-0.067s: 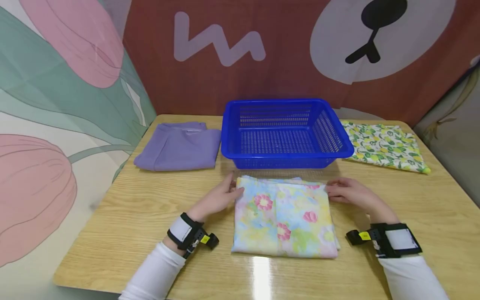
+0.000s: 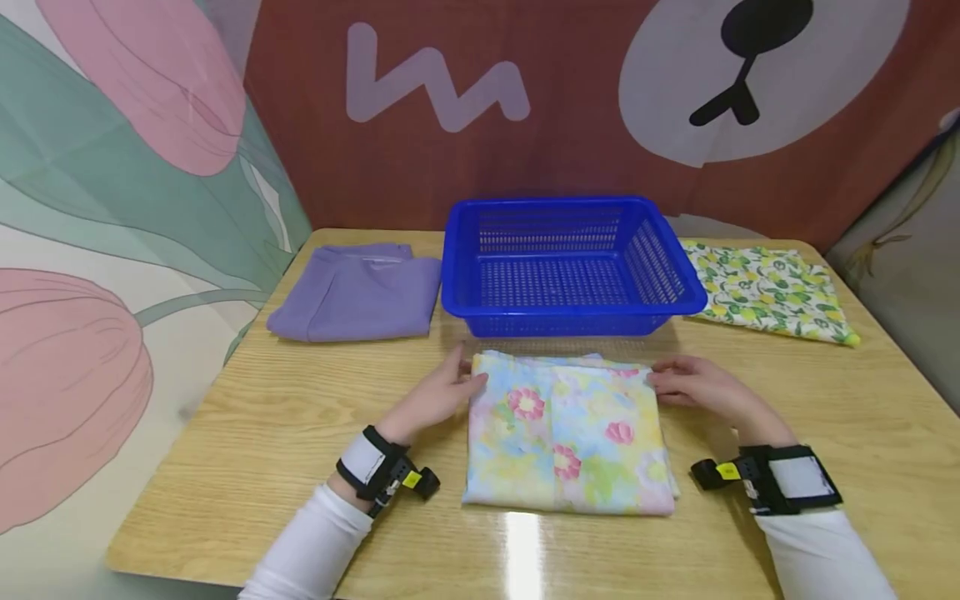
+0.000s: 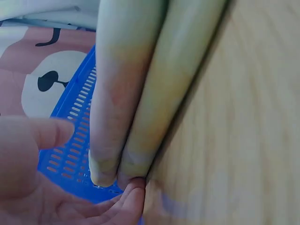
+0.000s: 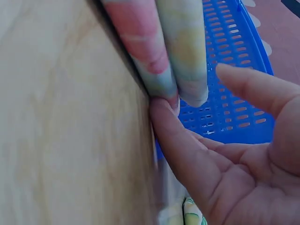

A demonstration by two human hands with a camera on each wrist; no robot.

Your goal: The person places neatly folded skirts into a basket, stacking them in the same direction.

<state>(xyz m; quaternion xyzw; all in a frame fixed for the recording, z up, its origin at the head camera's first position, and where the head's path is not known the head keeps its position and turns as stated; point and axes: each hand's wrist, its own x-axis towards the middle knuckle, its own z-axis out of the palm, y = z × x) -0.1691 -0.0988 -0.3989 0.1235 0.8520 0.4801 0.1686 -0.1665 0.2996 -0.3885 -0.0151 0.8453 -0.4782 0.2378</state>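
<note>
A folded pastel cloth with pink flowers (image 2: 592, 442) lies flat on the table in front of me. My left hand (image 2: 435, 398) is at its far left corner, my right hand (image 2: 708, 390) at its far right corner. In the left wrist view the fingertips (image 3: 136, 185) touch the end of the lower fold, and the thumb stands apart from the cloth. The right wrist view shows the same: fingertips (image 4: 161, 108) against the lower fold, thumb off to the side. Both folded layers of the cloth (image 4: 183, 42) show thick rounded edges there.
Just beyond the cloth stands a blue plastic basket (image 2: 573, 321) with slotted walls and nothing inside. A folded purple garment (image 2: 360, 300) lies to its left. On its right is a folded lemon-print cloth (image 2: 772, 292). The wooden table (image 2: 300, 417) meets a patterned curtain behind.
</note>
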